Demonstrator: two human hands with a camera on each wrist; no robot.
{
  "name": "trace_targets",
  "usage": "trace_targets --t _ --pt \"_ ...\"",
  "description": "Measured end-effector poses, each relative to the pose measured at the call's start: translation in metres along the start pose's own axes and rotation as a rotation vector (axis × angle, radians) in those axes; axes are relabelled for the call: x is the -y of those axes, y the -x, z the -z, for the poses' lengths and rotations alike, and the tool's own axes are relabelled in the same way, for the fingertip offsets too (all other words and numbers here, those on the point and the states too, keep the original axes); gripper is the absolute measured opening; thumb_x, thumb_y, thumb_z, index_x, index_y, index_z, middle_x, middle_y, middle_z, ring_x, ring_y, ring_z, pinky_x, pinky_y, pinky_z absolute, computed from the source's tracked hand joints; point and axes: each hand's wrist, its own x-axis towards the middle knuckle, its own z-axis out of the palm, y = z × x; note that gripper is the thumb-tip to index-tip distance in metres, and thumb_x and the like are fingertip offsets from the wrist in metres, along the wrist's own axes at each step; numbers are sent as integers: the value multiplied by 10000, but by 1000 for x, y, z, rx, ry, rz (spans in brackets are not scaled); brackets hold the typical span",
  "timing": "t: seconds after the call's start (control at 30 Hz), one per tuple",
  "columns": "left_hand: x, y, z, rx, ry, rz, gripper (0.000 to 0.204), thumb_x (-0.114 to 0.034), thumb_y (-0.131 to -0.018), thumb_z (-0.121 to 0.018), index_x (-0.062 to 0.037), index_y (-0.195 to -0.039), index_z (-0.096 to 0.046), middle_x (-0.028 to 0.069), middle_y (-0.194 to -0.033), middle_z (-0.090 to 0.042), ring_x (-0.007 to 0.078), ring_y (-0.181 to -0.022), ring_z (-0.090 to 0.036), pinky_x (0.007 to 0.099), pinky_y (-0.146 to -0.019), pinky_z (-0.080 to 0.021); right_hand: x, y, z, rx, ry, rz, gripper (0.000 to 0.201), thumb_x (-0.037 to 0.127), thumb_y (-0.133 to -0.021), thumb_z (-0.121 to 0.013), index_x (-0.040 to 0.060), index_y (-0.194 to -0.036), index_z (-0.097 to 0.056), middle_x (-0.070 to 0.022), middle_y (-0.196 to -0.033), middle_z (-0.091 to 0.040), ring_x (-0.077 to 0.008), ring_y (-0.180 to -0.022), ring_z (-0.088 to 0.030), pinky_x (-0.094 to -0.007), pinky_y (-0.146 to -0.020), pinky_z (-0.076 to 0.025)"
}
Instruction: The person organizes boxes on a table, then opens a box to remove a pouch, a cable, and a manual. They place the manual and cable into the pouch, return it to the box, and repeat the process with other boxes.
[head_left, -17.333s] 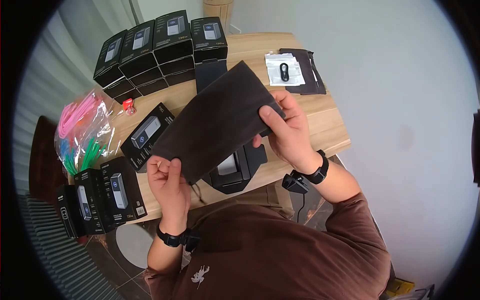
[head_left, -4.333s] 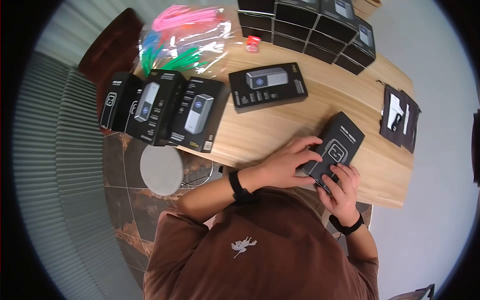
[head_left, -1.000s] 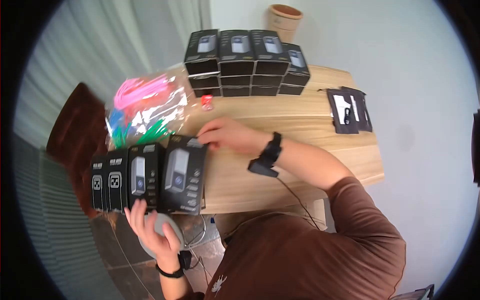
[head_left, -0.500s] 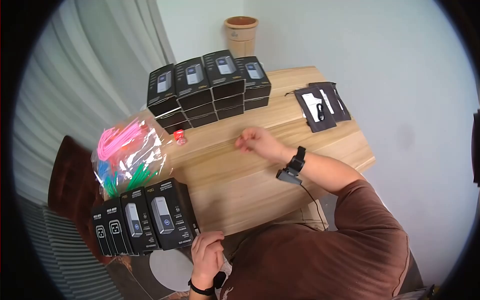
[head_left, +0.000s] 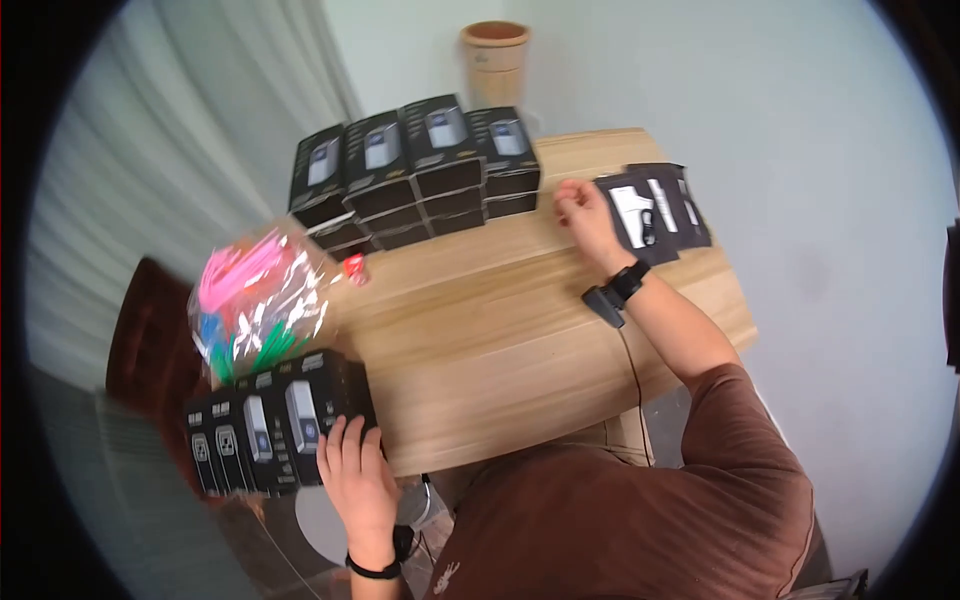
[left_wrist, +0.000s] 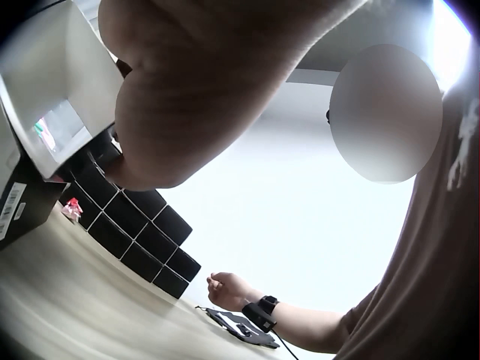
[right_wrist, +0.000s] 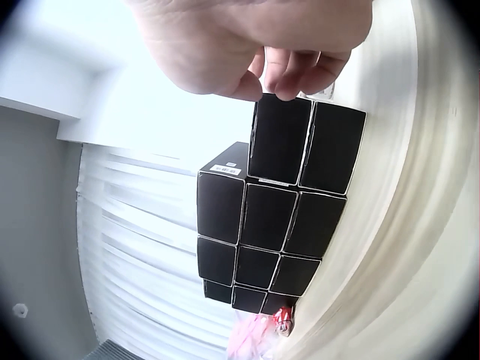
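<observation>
My left hand (head_left: pixel 360 490) rests its fingers against the right end of a row of upright black boxes (head_left: pixel 302 410) at the table's front left. In the left wrist view this hand (left_wrist: pixel 180 90) looms large and dark beside a box. Above the table, between the stacked boxes and the dark pouches (head_left: pixel 685 215), is my right hand (head_left: pixel 590 225), its fingers loosely bent and nothing visible in them. The right wrist view has the hand (right_wrist: pixel 262 45) just in front of the box stack (right_wrist: pixel 270 214).
Black boxes (head_left: pixel 440 150) stand stacked at the back, a small red item (head_left: pixel 355 268) by them. A clear bag (head_left: pixel 262 290) of pink, green and blue strips lies at the left. On the pouches are a white paper (head_left: pixel 630 215) and black cable (head_left: pixel 648 228).
The box handled earlier and the one mid-table have left their places; the front-left row now has several boxes side by side. Lately my right hand moved right, and my left came onto the end box.
</observation>
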Motion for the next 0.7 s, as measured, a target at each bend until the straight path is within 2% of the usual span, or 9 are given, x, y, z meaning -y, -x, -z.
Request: trace_targets --t 0.03,0.1,0.17,0.2,0.3,0.33,0.43,0.57,0.7 --pt "-3 3 3 -17 19 6 330 8 -787 -685 -36 -1114 -673 147 -1289 -644 389 -1309 -561 575 -1148 -393 -9 -5 -5 -15 26 38 332 149 -991 -678 64 -1296 -578 -9 -1046 -634 -93 -880 -601 -259 -740 -500" --pt "-8 -1 14 -52 36 14 335 5 -781 -691 -37 -1113 -673 146 -1280 -645 390 -1297 -569 571 -1138 -407 15 -6 -19 -48 -1 -73 505 303 -985 -736 40 -1373 -548 -39 -1132 -636 -127 -984 -602 -284 -844 -505" --pt "-21 -5 17 -70 161 -75 298 5 -766 -708 -39 -1059 -680 148 -1242 -658 386 -1239 -612 562 -1084 -462 4 -33 -25 -80 94 -64 712 422 -951 -769 -2 -1448 -486 -81 -1225 -606 -173 -1110 -578 -318 -973 -478" --pt "-30 -7 15 -88 244 -134 299 8 -765 -710 -41 -1058 -681 145 -1217 -669 379 -1217 -628 546 -1065 -480 17 -37 -34 -85 81 -118 980 556 -884 -795 -57 -1532 -388 -159 -1355 -572 -246 -1284 -529 -381 -1093 -426" --pt "-47 -7 -4 -54 463 -259 249 16 -789 -705 -43 -1027 -659 136 -1157 -693 362 -1136 -665 502 -1002 -521 20 -56 -47 -73 164 -233 1044 675 -837 -770 14 -1549 -388 -107 -1381 -517 -223 -1231 -487 -442 -972 -414" --pt "-50 -9 -13 -27 534 -298 225 18 -801 -701 -43 -1012 -649 133 -1140 -699 357 -1106 -676 488 -979 -533 15 -63 -49 -43 195 -287 1110 729 -806 -761 3 -1552 -375 -141 -1456 -491 -261 -1275 -463 -488 -991 -404" --pt "-47 -16 -35 99 627 -185 91 1 -876 -660 -38 -944 -615 119 -1141 -701 342 -1068 -678 445 -932 -540 32 -62 -48 173 162 -473 839 653 -872 -747 42 -1417 -561 -74 -1279 -602 -209 -1132 -528 -429 -948 -427" --pt "-36 -14 -67 281 854 21 107 41 -930 -600 -26 -1012 -585 141 -1087 -679 372 -1022 -671 432 -856 -551 44 -56 -43 107 105 -493 577 543 -922 -754 94 -1269 -655 -14 -1108 -646 -153 -958 -563 -342 -823 -465" --pt "-41 -18 -81 220 924 -6 217 131 -910 -523 -29 -1017 -624 123 -959 -661 303 -875 -664 347 -783 -536 43 -50 -31 96 0 -470 432 445 -959 -747 97 -1204 -678 29 -994 -673 -89 -854 -579 -241 -708 -461"
